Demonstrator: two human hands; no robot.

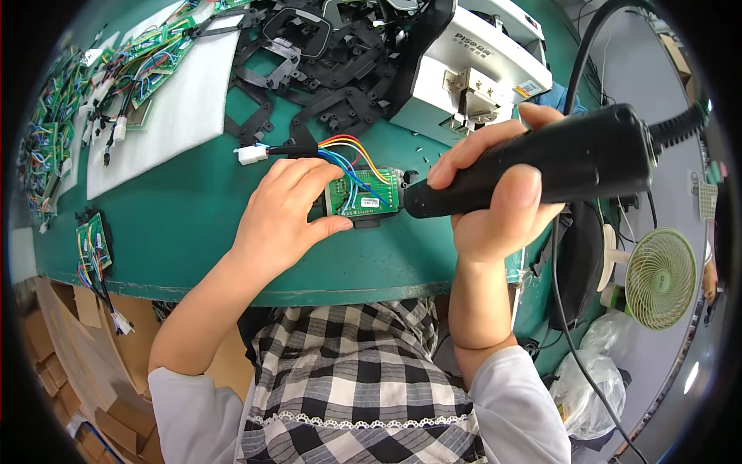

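A green circuit board (362, 195) with a small white label lies in a black plastic holder on the table in front of me. Red, yellow, white and blue wires (345, 145) run from it through a black sleeve to a white connector (252, 155). My left hand (290, 203) grips the board's left side, thumb at the near edge and fingers at the far one. In my right hand (495, 185) is a black electric screwdriver (553, 162), its narrow end pointing left at the board's right edge. The screwdriver's tip is hidden, so I cannot tell whether it touches a screw.
Behind the board stands a white screw feeder (471, 73), with loose screws (419, 151) near it. Black plastic frames (332, 77) are heaped beside it. Wired boards (154, 62) lie on white foam (154, 155) at left; another wired board (94, 241) sits near the left edge. A power cable (558, 286) hangs at right.
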